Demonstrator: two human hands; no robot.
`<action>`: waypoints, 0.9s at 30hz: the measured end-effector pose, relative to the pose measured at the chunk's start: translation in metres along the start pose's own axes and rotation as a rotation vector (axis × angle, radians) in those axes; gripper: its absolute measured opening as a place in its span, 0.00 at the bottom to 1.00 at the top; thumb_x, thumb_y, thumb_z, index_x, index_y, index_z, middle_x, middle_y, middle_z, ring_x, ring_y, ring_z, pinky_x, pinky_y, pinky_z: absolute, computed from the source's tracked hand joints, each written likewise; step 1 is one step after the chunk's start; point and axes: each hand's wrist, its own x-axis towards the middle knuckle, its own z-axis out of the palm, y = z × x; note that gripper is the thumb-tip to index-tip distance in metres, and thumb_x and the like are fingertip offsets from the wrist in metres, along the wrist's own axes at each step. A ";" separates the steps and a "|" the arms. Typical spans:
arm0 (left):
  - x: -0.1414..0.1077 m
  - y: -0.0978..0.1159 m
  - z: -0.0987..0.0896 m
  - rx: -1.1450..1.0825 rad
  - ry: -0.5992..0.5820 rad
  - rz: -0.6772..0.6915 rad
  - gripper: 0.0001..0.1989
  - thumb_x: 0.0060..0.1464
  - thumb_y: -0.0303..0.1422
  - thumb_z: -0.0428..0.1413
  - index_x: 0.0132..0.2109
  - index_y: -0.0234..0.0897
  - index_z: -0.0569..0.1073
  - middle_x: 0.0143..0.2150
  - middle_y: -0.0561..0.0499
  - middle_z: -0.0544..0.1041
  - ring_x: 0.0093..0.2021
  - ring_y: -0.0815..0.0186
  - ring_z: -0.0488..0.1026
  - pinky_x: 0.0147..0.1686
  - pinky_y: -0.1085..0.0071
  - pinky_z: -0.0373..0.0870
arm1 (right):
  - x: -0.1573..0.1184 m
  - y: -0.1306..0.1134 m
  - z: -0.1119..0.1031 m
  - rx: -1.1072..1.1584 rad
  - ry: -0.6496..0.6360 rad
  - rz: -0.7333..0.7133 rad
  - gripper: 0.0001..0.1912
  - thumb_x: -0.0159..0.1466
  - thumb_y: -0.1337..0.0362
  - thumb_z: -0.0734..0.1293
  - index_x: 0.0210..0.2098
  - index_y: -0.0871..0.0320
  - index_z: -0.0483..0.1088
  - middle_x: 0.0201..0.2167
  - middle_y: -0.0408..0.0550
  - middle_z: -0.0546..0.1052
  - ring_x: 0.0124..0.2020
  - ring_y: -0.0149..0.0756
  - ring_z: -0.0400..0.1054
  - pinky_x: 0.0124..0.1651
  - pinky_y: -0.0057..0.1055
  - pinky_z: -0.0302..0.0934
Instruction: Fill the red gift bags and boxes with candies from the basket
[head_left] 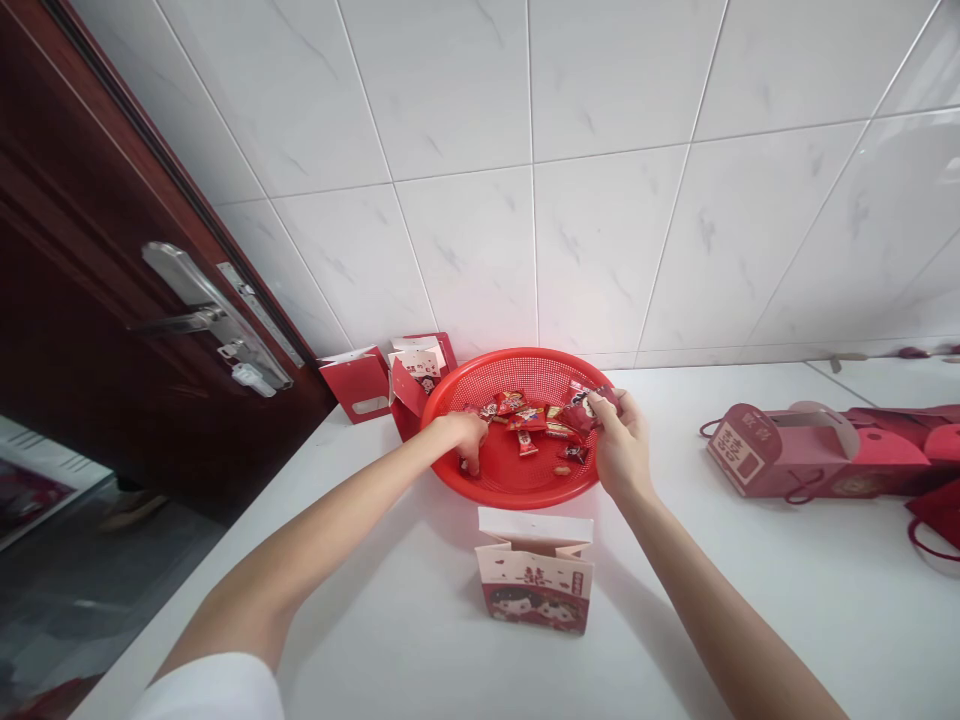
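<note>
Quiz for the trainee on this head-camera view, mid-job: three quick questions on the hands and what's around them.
1. True or false: the right hand pinches wrapped candies at the rim of the red plastic mesh basket.
2. Fill in the blank: the ___ hand reaches down into the basket among the candies.
3. What stands in front of the basket? A) a paper gift bag B) a teapot C) a phone

Key: 1 true; 2 left; 3 A

The single head-worn camera looks forward and down over the white tabletop [675,570], centred on a red plastic basket [517,360]. It faces a tiled wall [480,250], with a wooden door [90,300] at left.
</note>
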 end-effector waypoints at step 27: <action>-0.033 0.023 0.003 -1.278 0.356 0.343 0.17 0.57 0.45 0.63 0.42 0.35 0.77 0.42 0.44 0.82 0.37 0.61 0.82 0.42 0.65 0.77 | 0.001 0.002 -0.004 -0.011 -0.094 0.028 0.17 0.56 0.50 0.77 0.32 0.56 0.73 0.26 0.41 0.74 0.27 0.34 0.66 0.28 0.29 0.61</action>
